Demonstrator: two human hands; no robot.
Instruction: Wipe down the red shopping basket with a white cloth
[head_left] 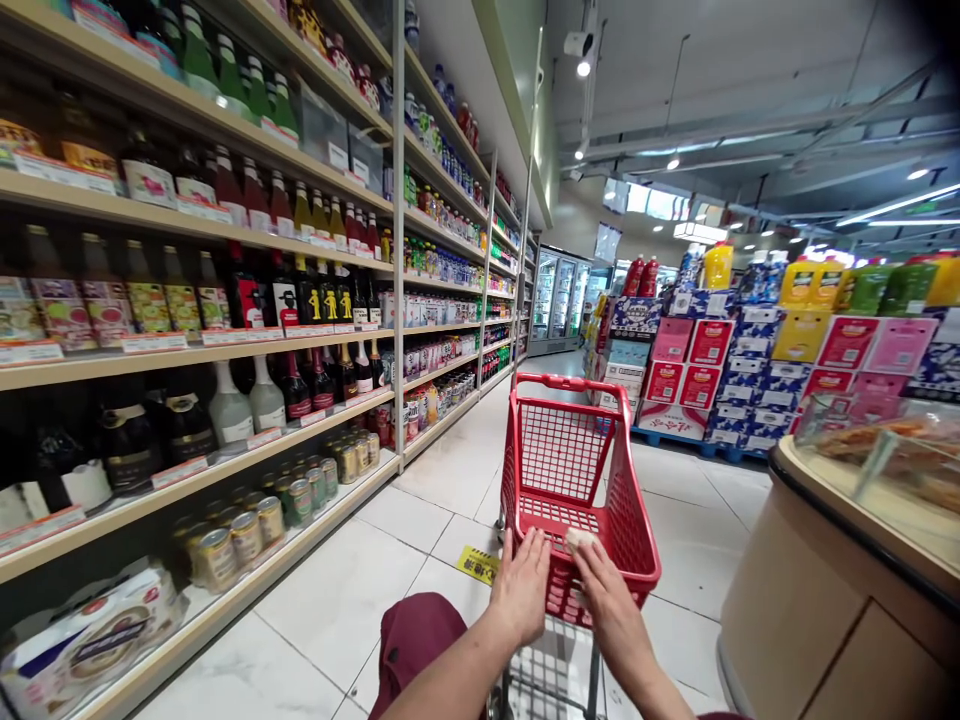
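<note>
A red plastic shopping cart (643, 510) stands directly in front of me, its basket holding nothing that I can see. My left hand (523, 585) rests at the near rim of the basket, fingers stretched out and close together. To its right, my right hand (609, 590) lies at the same rim with a small white crumpled piece (580, 540), like a tissue or cloth, under its fingertips. Both palms face down, so how firmly that piece is gripped is partly hidden.
Shelves of bottles and cans (247, 340) run along the left. A rounded counter (817, 570) with a clear-sided display is close on the right. Stacked drink cartons (690, 365) stand ahead, with glass-door coolers (559, 295) farther back. A yellow floor sticker (478, 563) lies beside the cart.
</note>
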